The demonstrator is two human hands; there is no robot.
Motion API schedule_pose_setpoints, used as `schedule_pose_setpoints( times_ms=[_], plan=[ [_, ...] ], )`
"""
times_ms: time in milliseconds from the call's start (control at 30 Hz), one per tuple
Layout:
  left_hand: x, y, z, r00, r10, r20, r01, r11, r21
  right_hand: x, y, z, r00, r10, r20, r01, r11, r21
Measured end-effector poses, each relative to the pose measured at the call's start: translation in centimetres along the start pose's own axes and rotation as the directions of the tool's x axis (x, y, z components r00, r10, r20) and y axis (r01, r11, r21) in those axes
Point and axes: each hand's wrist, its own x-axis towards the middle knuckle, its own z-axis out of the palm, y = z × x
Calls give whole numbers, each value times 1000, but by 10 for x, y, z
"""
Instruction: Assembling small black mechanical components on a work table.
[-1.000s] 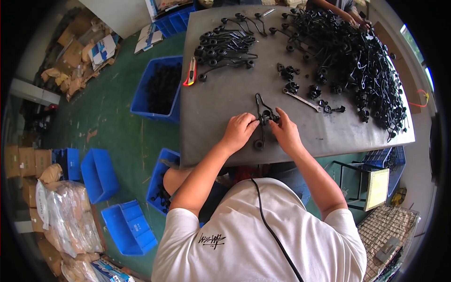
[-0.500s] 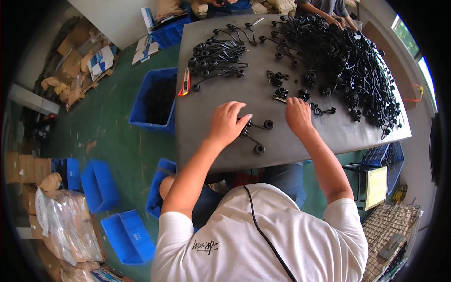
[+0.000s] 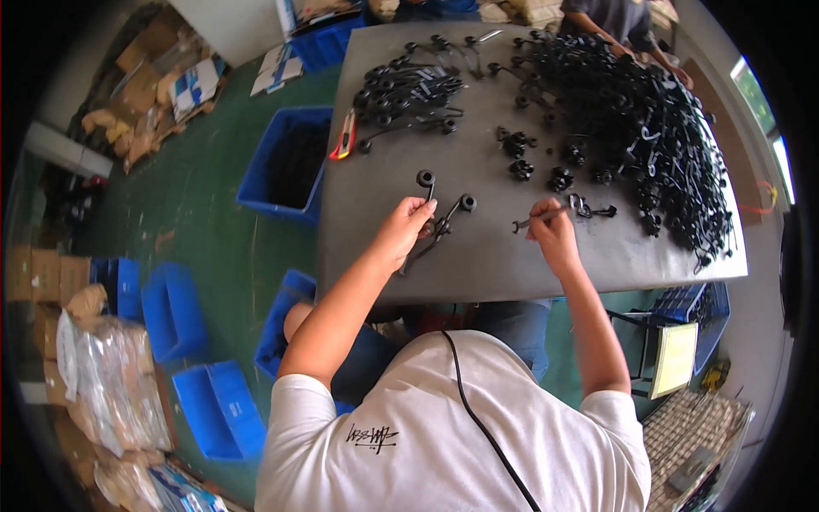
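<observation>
My left hand [image 3: 406, 229] is closed around a black rod [image 3: 426, 180] with a thick round bushing at its upper end. Close beside those fingers is a second black rod [image 3: 466, 204] with a similar bushing; I cannot tell whether the two are joined. In my right hand [image 3: 554, 230] is a metal open-end wrench [image 3: 521, 226], its jaw pointing left toward the rods. Just right of that hand, a small black clamp-like part [image 3: 597, 210] lies on the grey table [image 3: 486, 269]. Several dark small parts [image 3: 516, 143] sit farther back.
A large heap of black rods [image 3: 631, 111] covers the table's right side. Rods lie in a row [image 3: 405, 94] at back left, near a red utility knife [image 3: 344, 136]. Blue bins [image 3: 286, 162] stand on the floor to the left. Another person's arm [image 3: 597, 30] reaches in at far right.
My right hand has lifted the wrench off the table and brought it nearer. My left hand has closed on a rod and raised its bushing end. The view has shifted slightly.
</observation>
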Motion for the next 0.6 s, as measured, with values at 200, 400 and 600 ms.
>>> schedule_pose_setpoints(
  times_ms=[200, 400, 600],
  plan=[
    [-24, -15, 0, 999, -14, -43, 4, 972, -235, -41, -13, 50, 961, -270, -60, 271, 962, 20],
    [-27, -19, 2, 999, 29, -20, -33, 976, -215, -49, -47, 83, 871, -489, 46, 490, 872, 0],
    [-32, -23, 2, 999, 52, -16, -54, 981, -186, -47, -53, 93, 828, -552, 96, 560, 817, -139]
  ],
)
